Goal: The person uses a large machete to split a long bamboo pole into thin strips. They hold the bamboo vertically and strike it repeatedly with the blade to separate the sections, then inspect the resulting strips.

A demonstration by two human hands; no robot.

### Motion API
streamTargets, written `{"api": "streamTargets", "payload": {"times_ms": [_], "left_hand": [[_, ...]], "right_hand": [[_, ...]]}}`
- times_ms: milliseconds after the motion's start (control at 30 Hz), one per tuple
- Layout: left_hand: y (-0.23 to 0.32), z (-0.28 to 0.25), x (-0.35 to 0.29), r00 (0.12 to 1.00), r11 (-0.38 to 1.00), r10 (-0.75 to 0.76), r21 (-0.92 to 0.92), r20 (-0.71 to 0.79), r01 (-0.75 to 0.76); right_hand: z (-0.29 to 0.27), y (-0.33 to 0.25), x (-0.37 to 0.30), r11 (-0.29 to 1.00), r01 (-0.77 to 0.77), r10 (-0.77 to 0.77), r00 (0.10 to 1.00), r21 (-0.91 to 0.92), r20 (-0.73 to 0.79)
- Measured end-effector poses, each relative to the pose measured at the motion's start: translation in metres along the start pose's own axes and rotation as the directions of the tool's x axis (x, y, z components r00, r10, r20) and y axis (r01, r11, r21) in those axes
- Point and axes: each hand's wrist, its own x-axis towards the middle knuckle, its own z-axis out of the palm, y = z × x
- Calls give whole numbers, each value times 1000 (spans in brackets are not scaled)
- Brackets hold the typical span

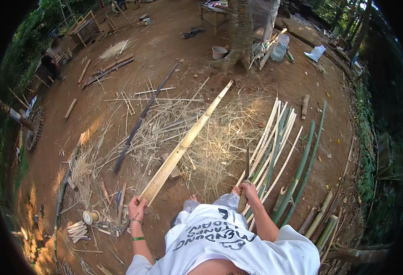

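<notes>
My left hand [137,207] is closed around the near end of a long, wide split-bamboo slat [183,145]. The pale slat slants away to the far right, toward the foot of a tree, and passes over a wooden block [173,170]. In my right hand [249,189] is a knife [247,162], gripped by its thick handle, with the narrow dark blade pointing away from me. The blade is apart from the slat. Beside that hand lies a bundle of thin bamboo strips [274,142], some pale and some green.
Shavings [217,142] cover the ground ahead. Green bamboo poles [300,176] lie to the right, a dark pole [142,117] to the left. A spool [90,217] sits near offcuts at lower left. Farther off are a tree trunk [241,36], a bucket [219,52] and another person [51,65].
</notes>
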Motion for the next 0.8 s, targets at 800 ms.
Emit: {"api": "streamTargets", "payload": {"times_ms": [800], "left_hand": [[260, 76, 84, 492, 534, 696, -81, -524, -842]], "right_hand": [[152, -35, -91, 933, 350, -359, 917, 78, 175]]}}
